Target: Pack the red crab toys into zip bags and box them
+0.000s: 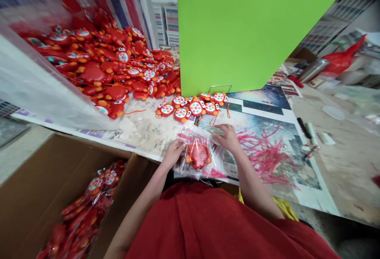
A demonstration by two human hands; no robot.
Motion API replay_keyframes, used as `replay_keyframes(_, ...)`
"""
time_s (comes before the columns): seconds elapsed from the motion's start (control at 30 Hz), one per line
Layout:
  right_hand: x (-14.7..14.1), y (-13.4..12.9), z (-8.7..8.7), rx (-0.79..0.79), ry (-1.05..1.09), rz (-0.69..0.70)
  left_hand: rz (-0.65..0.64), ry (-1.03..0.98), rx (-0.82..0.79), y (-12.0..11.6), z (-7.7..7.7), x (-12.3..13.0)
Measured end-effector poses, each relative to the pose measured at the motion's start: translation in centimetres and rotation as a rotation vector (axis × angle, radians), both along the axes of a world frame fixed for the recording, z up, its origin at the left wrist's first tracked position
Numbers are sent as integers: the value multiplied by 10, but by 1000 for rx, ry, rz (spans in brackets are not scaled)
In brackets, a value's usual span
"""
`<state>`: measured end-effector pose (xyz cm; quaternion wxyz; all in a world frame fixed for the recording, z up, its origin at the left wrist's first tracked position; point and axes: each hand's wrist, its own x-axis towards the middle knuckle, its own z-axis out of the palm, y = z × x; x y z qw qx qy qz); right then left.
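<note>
A clear plastic bag (pixel 192 168) with a red crab-shaped toy (pixel 198 155) inside lies at the table's front edge. The toy's plain red side faces up. My left hand (pixel 175 151) pinches the upper left corner of the bag. At the bag's upper right, my right hand (pixel 227 136) has its fingers bent over the clear flap, thumb and fingers close together. Just beyond the bag lies a small group of crab toys (pixel 196 108), with coloured dots facing up and orange cords.
A large heap of toys (pixel 109 65) spills from a bag at the left. A cardboard box (pixel 29 195) with bagged toys stands front left. A green panel (pixel 237 29) rises behind. Pink strips (pixel 264 152), markers (pixel 304 128) and a red bag (pixel 344 59) lie right.
</note>
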<state>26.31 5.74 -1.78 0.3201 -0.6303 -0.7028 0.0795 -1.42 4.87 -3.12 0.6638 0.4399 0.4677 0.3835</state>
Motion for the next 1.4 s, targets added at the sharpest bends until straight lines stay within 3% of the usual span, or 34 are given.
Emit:
replay_keyframes(0.13,22,1,6,80,-1,-255,4,-3,-3,0,0,0)
replay_keyframes(0.23,24,-3,11,46,10,-308,3,-5,2,0,2,0)
replay_keyframes(0.4,8,-7,9,6,78,-149,7,-1,-8,0,3,0)
replay_keyframes(0.5,-7,-9,10,-115,154,-32,5,-10,-5,-1,4,0)
replay_keyframes(0.6,-26,-14,16,-246,132,171,3,-17,-8,-1,5,0)
replay_keyframes(0.67,-37,-17,20,-277,104,227,5,-14,-6,-1,5,0)
replay_keyframes(0.97,-42,-18,14,-356,80,90,3,-4,8,-2,3,-1)
replay_keyframes(1.2,-43,-18,7,-356,349,174,-11,-6,44,-2,1,-1)
replay_keyframes(1.4,-46,-15,1,-357,450,152,-29,-20,47,-2,-1,-2)
